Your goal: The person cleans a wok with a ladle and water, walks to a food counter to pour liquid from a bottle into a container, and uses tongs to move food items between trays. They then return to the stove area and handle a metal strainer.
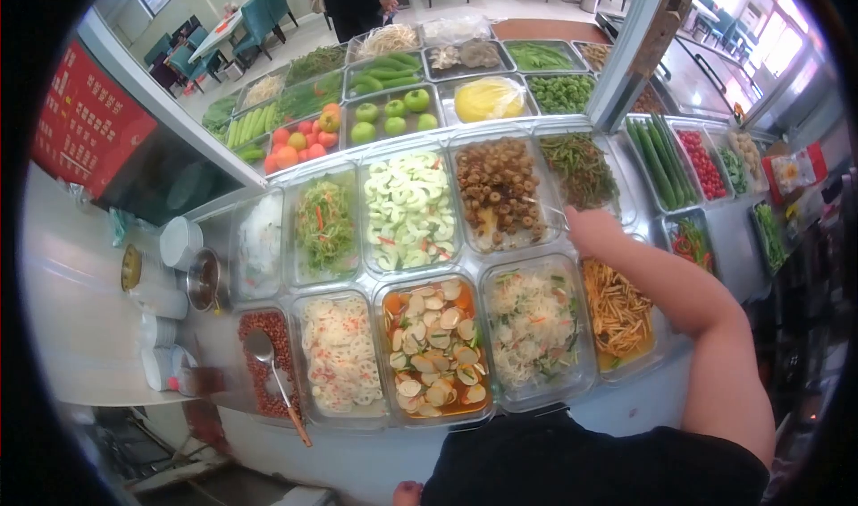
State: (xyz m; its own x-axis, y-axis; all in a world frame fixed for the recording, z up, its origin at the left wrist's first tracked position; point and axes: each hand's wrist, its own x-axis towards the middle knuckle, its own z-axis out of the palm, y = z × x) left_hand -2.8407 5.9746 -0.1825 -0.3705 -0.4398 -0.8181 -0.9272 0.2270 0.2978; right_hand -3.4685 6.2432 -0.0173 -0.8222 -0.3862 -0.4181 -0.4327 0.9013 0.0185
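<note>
My right hand [590, 231] reaches forward over the counter, closed around a thin, light-coloured utensil [547, 206]. Its far end points into a clear tray of brown, ring-like pieces in sauce [497, 184]; its exact kind is too small to make out. Just beyond the hand lies a tray of dark green strands [579, 164]. Below the wrist is a tray of yellow-brown strips [617, 305], partly covered by my forearm. Only a small part of my left hand [408, 492] shows at the bottom edge, and its fingers are mostly hidden.
Other trays hold white sliced rounds [344, 349], oval slices in red oil [433, 345] and noodle-like strands [534, 327]. A ladle [260, 345] rests on peanuts [255, 324]. Stacked bowls [181, 242] stand left. Frame posts [639, 46] rise beyond; a person [349, 1] stands behind.
</note>
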